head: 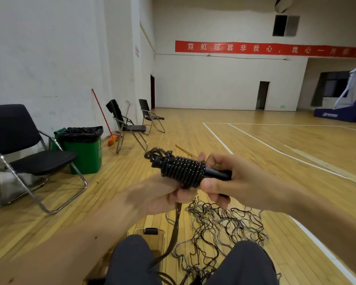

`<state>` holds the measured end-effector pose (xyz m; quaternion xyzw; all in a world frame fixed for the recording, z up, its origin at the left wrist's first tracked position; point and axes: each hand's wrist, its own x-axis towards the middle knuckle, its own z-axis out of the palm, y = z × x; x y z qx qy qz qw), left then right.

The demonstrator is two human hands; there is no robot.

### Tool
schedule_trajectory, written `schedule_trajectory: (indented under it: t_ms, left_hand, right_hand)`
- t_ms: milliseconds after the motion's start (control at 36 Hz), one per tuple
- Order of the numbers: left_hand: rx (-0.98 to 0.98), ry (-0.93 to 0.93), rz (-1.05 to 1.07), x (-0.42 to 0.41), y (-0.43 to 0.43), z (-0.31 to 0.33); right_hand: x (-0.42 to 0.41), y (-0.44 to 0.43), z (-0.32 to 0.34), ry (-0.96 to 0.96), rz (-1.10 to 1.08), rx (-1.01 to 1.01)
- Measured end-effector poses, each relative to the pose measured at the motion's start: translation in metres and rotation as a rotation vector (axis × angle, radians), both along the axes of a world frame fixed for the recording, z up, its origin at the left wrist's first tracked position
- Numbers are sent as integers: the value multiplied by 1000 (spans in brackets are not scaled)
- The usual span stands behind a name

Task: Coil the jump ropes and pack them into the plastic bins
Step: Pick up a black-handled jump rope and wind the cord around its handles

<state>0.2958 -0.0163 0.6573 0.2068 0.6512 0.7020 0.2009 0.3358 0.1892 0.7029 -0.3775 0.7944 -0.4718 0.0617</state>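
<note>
A black jump rope with pale flecks is wound in tight turns around its black handles, held up in front of me. My right hand grips the handle end on the right, thumb pressed beside the coil. My left hand holds the rope under the coil, and the loose tail hangs down from it between my knees. A tangle of more ropes lies on the floor below. A clear plastic bin with a black latch stands by my left knee, partly hidden.
A black folding chair stands at the left beside a green trash bin. Two more chairs and a broom line the wall. The wooden gym floor with white lines stretches right.
</note>
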Motion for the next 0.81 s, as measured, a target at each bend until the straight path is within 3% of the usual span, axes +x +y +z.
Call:
schedule_trajectory:
  t_ms: [306,417,556,694,806]
  left_hand:
    - [-61,5,158,28,27,12]
    - [-146,-25,97,33,29,6]
    - [-471,294,144,35,32,11]
    - [-882,761,122,37,28,22]
    - [-1158,968,65,39,21,45]
  right_hand:
    - [-22,4,-7,1,-173,-81]
    - [-37,16,-8,26,-328,-137]
    - [-51,29,-21,98,-419,58]
    - [-49,25,-24,121,-439,201]
    - [-34,15,-21,154,-386,384]
